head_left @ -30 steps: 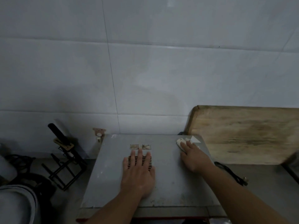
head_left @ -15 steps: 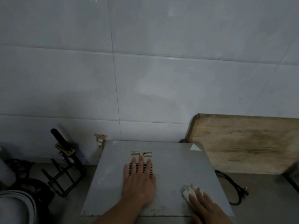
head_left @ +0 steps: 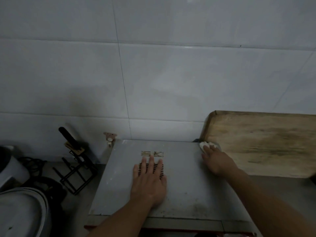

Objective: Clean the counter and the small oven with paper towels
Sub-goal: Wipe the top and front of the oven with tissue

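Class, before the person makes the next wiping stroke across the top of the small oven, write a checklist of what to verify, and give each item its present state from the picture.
1. Paper towel under the right hand: ok, wadded beneath the fingertips at the far right corner.
2. Left hand steadying the small oven: ok, flat on top, over the dark vent slots.
3. Path toward the near edge free of objects: ok.
4. Dirt left on the top: not ok, specks and smudges show near the front edge.
5. Towel clean enough: cannot tell.
6. Cutting board leaning by the corner, clear of the hand: cannot tell.
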A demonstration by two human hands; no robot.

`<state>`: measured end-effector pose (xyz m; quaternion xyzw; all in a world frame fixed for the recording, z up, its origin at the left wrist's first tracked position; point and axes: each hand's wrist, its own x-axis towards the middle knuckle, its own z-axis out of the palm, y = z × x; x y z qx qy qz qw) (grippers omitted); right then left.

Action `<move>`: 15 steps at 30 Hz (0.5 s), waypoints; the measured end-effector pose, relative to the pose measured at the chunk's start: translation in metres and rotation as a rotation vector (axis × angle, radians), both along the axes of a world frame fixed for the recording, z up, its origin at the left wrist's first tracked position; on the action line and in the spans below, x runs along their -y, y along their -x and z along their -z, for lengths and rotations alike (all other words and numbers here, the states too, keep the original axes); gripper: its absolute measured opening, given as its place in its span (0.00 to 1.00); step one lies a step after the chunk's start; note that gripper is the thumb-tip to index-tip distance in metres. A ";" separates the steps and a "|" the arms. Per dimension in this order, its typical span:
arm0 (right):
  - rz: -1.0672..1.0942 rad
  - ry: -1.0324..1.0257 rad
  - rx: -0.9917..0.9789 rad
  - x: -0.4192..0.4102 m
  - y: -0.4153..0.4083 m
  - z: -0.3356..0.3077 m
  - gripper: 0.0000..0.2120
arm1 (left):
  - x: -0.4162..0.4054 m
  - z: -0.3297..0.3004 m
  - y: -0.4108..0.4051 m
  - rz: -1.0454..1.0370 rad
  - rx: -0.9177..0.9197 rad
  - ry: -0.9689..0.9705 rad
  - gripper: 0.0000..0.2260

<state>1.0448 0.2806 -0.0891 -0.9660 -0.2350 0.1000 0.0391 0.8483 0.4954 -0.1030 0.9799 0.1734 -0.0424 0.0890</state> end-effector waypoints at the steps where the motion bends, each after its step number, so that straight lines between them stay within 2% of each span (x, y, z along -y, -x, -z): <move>1: -0.001 -0.004 0.012 0.000 0.000 0.001 0.29 | 0.000 0.000 0.000 -0.001 0.002 0.000 0.28; 4: 0.008 -0.012 0.089 0.006 0.026 0.001 0.30 | 0.000 0.001 0.000 -0.004 0.010 0.004 0.28; 11: -0.111 -0.046 0.105 0.043 0.148 0.010 0.33 | 0.001 0.002 0.000 -0.005 0.015 -0.006 0.28; 15: -0.120 -0.035 0.188 0.055 0.175 0.016 0.27 | 0.000 0.001 -0.001 -0.012 0.016 -0.011 0.28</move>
